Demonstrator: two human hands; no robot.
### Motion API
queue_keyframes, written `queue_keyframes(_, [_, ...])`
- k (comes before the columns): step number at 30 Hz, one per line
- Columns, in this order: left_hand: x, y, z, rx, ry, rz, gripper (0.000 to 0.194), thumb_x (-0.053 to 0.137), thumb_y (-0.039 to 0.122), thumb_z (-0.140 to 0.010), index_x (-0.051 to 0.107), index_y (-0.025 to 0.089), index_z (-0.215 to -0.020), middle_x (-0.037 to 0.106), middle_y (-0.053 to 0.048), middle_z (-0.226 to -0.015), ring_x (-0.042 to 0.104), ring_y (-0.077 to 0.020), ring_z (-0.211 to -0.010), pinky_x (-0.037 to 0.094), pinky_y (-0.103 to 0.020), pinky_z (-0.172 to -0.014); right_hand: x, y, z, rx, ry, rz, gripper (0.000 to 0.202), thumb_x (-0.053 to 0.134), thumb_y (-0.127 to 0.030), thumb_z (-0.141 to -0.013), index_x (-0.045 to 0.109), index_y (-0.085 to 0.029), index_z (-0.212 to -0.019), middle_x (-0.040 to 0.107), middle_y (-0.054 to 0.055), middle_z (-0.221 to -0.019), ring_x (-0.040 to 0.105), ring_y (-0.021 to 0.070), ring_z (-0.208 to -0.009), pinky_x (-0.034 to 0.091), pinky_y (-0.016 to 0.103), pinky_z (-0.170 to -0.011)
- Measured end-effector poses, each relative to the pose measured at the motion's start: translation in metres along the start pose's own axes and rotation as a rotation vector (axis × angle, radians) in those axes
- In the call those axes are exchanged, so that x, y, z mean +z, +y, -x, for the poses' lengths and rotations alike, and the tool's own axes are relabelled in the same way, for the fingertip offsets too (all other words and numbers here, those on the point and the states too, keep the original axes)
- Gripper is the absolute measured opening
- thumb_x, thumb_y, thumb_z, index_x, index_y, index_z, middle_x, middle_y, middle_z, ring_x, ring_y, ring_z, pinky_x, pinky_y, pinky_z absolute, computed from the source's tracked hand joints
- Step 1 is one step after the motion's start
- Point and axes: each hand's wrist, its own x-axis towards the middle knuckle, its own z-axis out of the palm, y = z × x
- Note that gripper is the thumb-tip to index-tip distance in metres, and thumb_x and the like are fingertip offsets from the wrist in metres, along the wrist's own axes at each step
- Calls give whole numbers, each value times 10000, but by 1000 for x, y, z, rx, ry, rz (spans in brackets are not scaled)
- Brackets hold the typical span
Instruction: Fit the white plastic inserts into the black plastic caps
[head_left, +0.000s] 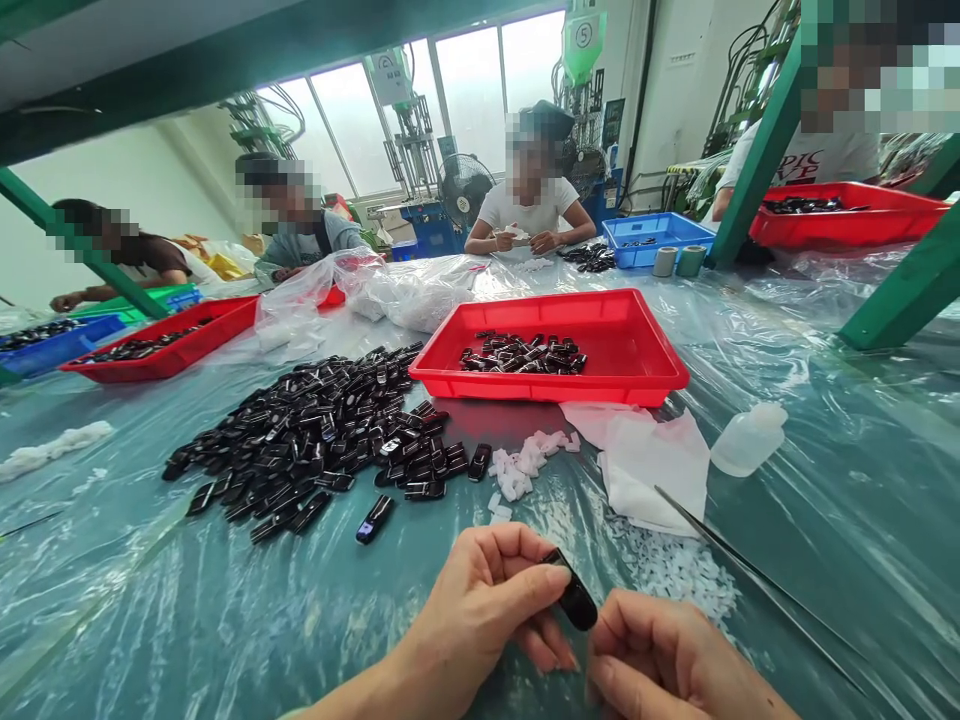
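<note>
My left hand (487,605) pinches a small glossy black plastic casing (576,597) between thumb and fingers, tilted down to the right. Close to the casing's lower end is my right hand (660,650), its fingertips drawn together; whatever they hold, if anything, is hidden. A large heap of similar black casings (322,430) spreads to the left, with one loose casing (374,519) lying nearer me. Just beyond my hands sits a small pile of white pieces (517,468). Long metal tweezers (757,580) lie at the right, beside scattered translucent bits (686,578).
A red tray (555,385) holding black casings stands ahead. Right of it are a folded white cloth (656,470) and a translucent bottle (748,440). Green posts (907,280) rise at the right. Several people sit around the plastic-covered table (225,620), near other trays.
</note>
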Motion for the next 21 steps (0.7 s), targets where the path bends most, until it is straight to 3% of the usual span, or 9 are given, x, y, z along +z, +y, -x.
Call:
queue_keyframes(8, [0,0,1,15,-22,-3,187,671,262,-717,548,124,-743,617,23,-496,593,-84,-415,451,-122,-399,3,9,-1,-9,44,-128,154,532,-306,-704,479,-163,-682,549,-1,-564,524,102,-524,329,179,-454])
queue_keyframes(21, [1,-1,1,27,-16,-52,175,651,270,-737,554,124,-736,636,-7,-512,584,-80,-420,449,-127,-410,3,8,-1,-3,75,-111,155,537,-293,-727,479,-167,-656,606,17,-563,565,109,-524,397,181,-478])
